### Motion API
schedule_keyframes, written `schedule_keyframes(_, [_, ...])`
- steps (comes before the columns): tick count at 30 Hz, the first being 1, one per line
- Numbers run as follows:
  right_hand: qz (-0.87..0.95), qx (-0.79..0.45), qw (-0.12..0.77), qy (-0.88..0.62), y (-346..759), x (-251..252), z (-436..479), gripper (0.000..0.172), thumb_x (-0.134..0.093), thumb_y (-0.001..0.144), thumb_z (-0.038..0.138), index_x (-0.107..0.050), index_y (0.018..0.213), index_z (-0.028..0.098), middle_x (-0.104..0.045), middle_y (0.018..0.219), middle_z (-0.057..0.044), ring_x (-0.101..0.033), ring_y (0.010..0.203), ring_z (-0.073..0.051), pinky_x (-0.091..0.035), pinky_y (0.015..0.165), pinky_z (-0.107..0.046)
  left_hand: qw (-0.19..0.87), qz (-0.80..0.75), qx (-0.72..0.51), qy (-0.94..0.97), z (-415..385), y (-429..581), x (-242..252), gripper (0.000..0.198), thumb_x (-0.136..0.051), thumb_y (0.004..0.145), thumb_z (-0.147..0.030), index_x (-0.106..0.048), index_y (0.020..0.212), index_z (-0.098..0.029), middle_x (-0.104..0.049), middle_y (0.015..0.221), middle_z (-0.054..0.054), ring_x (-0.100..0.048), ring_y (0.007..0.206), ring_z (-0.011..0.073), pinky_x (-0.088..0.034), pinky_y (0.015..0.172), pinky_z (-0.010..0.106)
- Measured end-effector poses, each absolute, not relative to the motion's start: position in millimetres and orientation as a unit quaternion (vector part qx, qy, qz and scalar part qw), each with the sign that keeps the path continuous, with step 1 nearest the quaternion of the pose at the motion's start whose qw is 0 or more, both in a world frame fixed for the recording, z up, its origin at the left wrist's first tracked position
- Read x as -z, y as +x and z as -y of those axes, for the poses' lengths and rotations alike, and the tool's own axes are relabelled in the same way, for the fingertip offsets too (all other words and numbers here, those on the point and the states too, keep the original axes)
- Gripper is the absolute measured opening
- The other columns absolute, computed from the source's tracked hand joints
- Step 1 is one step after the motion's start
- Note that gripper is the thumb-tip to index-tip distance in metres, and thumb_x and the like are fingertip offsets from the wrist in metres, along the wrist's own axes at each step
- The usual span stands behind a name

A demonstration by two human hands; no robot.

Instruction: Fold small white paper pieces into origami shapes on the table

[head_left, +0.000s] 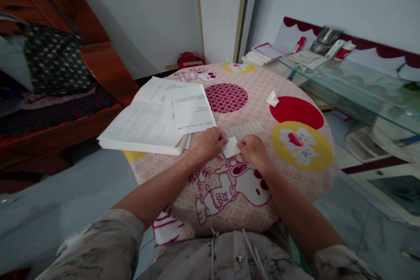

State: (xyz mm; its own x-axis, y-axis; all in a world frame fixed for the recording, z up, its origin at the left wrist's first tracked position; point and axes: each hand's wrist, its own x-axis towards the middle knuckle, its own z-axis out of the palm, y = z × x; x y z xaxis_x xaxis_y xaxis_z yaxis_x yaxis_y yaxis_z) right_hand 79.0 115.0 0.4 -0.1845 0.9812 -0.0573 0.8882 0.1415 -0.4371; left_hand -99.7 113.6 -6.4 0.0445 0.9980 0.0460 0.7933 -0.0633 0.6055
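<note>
A small white piece of paper (pixel 231 147) lies low over the round table, between my two hands. The fingers of my left hand (pixel 210 141) are closed in a pinch at its left edge. On its right edge my right hand (pixel 253 148) pinches in the same way. Just left of my left hand rests a thick stack of printed sheets (pixel 138 124), some overlapping at angles. A small folded white paper shape (pixel 272 98) stands farther back to the right, by a red circle on the cloth.
A patterned cloth (pixel 295 179) covers the round table. At the right is a glass-topped stand (pixel 357 85) bearing cans, tubes and papers. More booklets (pixel 262 54) are piled behind the table. A wooden bench (pixel 108 70) with a dark patterned bag (pixel 54 54) stands on the left.
</note>
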Motion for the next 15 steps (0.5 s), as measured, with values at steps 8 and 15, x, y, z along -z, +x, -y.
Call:
schedule_keyframes(8, [0.754,-0.182,0.108,-0.622,80.6,1.9,-117.0,0.021,-0.061,0.086,0.029,-0.073,0.075,0.016,-0.071,0.077,-0.012,-0.063,0.073,-0.022,-0.039,0.062,-0.03,0.184,-0.661,-0.189,0.702,-111.6,-98.1,7.2,0.02,-0.065,0.084,-0.027,-0.063,0.066,-0.019,-0.058,0.068,0.007,-0.061,0.082,0.025,-0.042,0.075,0.032])
schedule_keyframes(15, [0.753,-0.186,0.101,-0.623,79.2,-0.7,-119.2,0.021,-0.064,0.086,0.029,-0.075,0.078,0.013,-0.073,0.077,-0.012,-0.065,0.075,-0.02,-0.042,0.065,-0.027,0.081,-0.508,-0.257,0.818,-103.4,-95.7,15.3,0.018,-0.054,0.084,-0.008,-0.066,0.094,-0.018,-0.065,0.099,0.008,-0.059,0.097,0.0215,-0.048,0.086,0.032])
